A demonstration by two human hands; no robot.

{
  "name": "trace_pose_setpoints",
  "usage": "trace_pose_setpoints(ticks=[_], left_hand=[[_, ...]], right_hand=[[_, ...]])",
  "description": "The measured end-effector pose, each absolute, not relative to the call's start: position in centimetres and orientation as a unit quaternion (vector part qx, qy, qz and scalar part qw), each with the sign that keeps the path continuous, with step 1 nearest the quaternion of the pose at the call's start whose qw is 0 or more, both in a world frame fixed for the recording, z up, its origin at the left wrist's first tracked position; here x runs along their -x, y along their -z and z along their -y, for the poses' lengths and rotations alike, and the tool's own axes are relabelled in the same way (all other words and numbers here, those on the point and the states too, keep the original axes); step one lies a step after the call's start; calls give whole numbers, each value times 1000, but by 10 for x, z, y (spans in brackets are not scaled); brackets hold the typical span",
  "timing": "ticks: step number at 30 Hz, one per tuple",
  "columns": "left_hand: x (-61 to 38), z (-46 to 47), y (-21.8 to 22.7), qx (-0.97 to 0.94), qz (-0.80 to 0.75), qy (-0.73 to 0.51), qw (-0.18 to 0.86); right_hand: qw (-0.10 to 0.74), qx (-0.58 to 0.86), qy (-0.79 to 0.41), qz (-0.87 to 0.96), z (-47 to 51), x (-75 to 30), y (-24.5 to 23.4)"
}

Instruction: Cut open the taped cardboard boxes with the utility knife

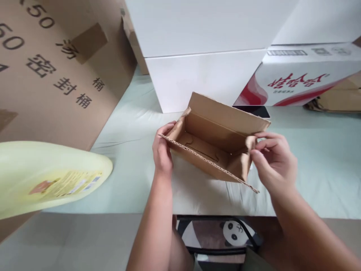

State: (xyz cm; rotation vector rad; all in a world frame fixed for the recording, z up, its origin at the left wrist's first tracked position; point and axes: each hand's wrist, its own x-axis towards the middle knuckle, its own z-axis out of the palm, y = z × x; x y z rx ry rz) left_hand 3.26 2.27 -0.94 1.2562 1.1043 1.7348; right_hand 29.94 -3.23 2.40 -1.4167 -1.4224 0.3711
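A small brown corrugated cardboard box [214, 145] stands half folded on a pale green cloth-covered table [135, 177], its inside open toward me. My left hand [163, 150] grips the box's left end flap, fingers curled over its edge. My right hand [272, 158] pinches the right end flap between thumb and fingers. The back panel of the box stands upright and the front wall leans toward me.
A big brown carton [56, 75] with black print leans at the left. White boxes [203, 56] and a red-and-white printed carton [299, 79] stand behind. A pale yellow bottle [47, 177] lies near left. A panda-print stool [220, 235] sits below the table edge.
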Motion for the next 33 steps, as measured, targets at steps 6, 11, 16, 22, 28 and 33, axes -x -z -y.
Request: trace_pose_setpoints(ticks=[6,11,16,22,28,33], left_hand=[[-38,-32,14,-535,-433,-669,282],[-38,-34,18,-526,-443,-671,276],[-38,-32,18,-551,-436,-671,238],[-31,-30,8,-615,-454,-610,209],[-31,-28,2,-617,-483,-583,217],[-29,-29,4,-602,-474,-589,255]], right_hand=[[573,504,-315,564,21,-306,8],[572,455,-338,593,22,-308,16],[588,407,-352,604,24,-310,25],[589,394,-330,624,23,-309,23],[586,405,-333,618,24,-306,22],[586,407,-353,605,25,-299,20]])
